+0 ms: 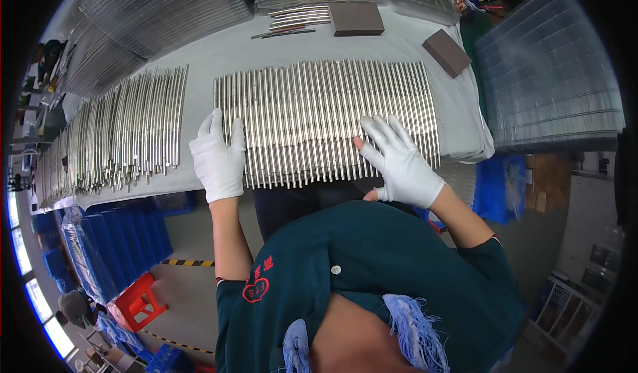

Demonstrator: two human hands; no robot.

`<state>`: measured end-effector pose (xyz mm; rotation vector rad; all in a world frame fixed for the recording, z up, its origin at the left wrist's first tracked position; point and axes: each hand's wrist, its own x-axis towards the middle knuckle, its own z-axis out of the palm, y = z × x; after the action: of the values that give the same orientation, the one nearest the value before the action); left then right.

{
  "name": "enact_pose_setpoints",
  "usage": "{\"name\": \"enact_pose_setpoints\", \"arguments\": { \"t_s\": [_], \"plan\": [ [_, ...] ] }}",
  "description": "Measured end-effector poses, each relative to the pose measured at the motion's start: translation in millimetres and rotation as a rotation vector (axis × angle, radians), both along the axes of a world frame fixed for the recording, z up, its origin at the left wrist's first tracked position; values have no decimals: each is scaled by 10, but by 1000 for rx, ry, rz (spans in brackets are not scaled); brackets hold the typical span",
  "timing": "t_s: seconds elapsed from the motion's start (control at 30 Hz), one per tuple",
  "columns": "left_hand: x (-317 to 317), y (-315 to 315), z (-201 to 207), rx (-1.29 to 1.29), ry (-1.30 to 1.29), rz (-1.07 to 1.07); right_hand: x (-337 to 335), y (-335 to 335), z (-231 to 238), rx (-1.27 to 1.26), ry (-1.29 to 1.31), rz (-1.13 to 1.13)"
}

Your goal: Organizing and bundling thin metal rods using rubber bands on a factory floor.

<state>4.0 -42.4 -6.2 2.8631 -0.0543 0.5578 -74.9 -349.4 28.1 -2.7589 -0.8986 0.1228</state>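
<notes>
Near the front edge of the worktop point(219, 51) lies a row of silvery rods point(312, 114); the left hand point(219, 157) touches its left end, thumb apart from fingers; the right hand point(403, 168), fingers spread, rests toward its right.

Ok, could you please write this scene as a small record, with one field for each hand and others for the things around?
Left hand: white glove, at the left end of the rod row
Right hand: white glove, fingers spread, over the row's right part
Rod row: shiny metal rods, side by side on pale cloth
To the left: second group of rods, lower ends uneven
Toward the back: two brown blocks
</notes>
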Motion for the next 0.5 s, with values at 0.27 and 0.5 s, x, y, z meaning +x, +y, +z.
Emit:
{"name": "enact_pose_setpoints", "arguments": {
  "t_s": [0.27,0.5],
  "plan": [
    [5,-28,22,4,1,-18,-5,-100,18,28,-38,-24],
    [-13,-31,34,5,9,-6,6,-46,-6,100,-15,9]
  ]
}}
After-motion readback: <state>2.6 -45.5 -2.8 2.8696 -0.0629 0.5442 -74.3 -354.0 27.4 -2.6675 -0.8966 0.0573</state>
